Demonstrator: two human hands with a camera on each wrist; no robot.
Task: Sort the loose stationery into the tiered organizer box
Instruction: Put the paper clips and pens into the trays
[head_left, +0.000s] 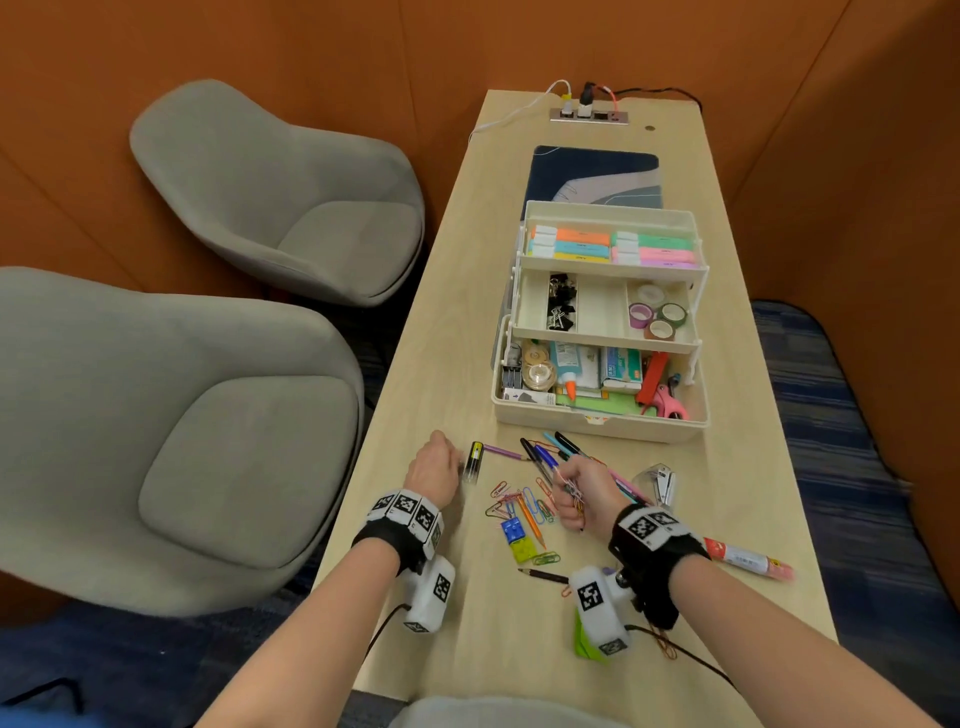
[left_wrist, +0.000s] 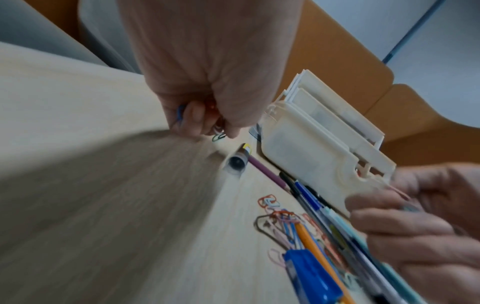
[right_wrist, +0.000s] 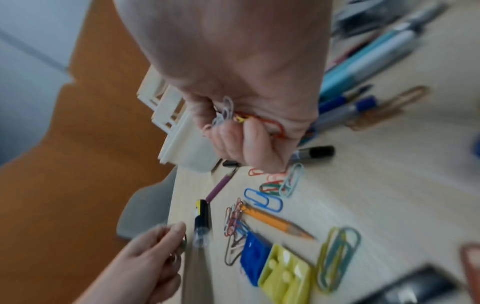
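The cream tiered organizer box stands open on the table, its trays holding highlighters, binder clips, tape rolls and glue. In front of it lie loose coloured paper clips, pens, an orange pencil and a black-and-yellow marker. My right hand is curled round a bunch of paper clips above the pile. My left hand sits left of the marker, fingers curled on a few paper clips.
Blue and yellow clip boxes, a black pencil, a stapler remover and a red-white tube lie near my wrists. Two grey chairs stand left of the table. A power strip sits at the far end.
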